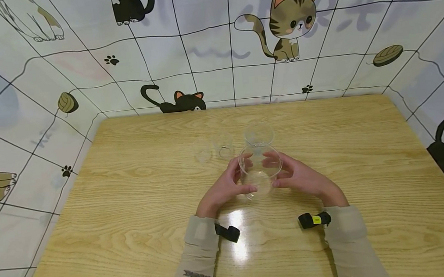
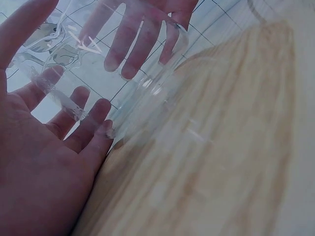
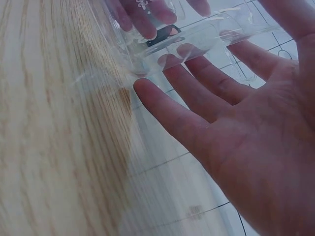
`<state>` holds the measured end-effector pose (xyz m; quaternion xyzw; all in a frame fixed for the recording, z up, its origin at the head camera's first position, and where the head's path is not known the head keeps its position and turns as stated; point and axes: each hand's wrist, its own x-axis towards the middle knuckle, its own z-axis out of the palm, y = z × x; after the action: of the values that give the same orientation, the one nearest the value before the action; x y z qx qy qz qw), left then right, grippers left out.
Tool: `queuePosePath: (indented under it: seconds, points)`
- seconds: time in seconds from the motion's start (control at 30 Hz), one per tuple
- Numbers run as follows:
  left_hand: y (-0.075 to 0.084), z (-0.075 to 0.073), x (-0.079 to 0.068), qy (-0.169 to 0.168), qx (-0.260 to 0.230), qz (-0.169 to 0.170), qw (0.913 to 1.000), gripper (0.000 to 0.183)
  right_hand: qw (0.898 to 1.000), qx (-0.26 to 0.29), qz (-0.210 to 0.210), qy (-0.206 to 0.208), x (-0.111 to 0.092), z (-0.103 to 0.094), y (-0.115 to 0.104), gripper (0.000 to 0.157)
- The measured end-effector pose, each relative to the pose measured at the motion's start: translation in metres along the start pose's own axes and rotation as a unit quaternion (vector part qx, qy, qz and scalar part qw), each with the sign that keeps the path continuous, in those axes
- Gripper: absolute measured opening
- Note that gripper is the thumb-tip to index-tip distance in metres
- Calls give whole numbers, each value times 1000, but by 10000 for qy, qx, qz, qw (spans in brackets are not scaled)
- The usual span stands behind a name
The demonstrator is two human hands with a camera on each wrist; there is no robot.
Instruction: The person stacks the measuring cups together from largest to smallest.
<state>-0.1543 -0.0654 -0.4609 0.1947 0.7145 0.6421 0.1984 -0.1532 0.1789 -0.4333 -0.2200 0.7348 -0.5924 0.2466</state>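
A clear, wide-rimmed cup (image 1: 259,188) stands upright on the wooden table between two hands. From its left side reaches my left hand (image 1: 226,186), the thumb lying across the cup's lower front and the fingers spread behind it. Opposite, my right hand (image 1: 302,177) has its thumb near the cup's right edge. Through the clear wall its fingers (image 2: 135,46) show in the left wrist view. In the right wrist view, the right fingers (image 3: 182,93) extend loosely along the cup's side, the palm apart from it.
Right behind the cup is another clear cup (image 1: 259,135), overlapped by the front one's rim. To its left stand two smaller clear cups, one nearer (image 1: 223,147) and one farther left (image 1: 202,152). A cat-print cloth (image 1: 214,51) surrounds the table (image 1: 140,198) at the back and sides.
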Motion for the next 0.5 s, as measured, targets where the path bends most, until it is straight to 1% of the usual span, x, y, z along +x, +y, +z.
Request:
queuePosePath:
  seconds: [0.27, 0.4, 0.5]
  points:
    - [2, -1, 0, -94, -122, 46, 9999, 85, 10000, -15, 8, 57, 0, 0, 1, 72]
    - [13, -2, -4, -190, -234, 56, 9995, 83, 9999, -62, 127, 89, 0, 0, 0, 71]
    - [22, -2, -7, -240, -224, 67, 9994, 81, 9997, -98, 177, 112, 0, 0, 0, 70]
